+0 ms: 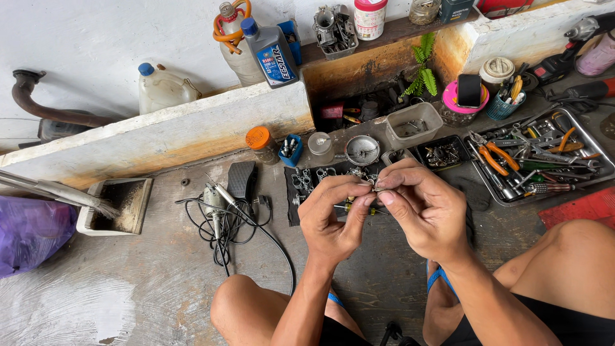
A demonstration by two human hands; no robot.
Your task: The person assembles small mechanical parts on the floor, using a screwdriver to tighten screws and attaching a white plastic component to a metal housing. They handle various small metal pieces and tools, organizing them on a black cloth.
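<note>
We pinch a small metal part (375, 188) between both hands, just above the black tray (296, 198): left hand (330, 214) and right hand (426, 211) closed on it, fingertips meeting, equally near.

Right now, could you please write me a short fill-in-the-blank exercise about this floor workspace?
1. The left hand and right hand pinch a small metal part between their ____.
2. The pliers in the metal tray have ____ handles.
3. The small jar by the ledge has an ____ lid.
4. The fern grows ____ the tray.

Missing words: fingertips; orange; orange; behind
</note>
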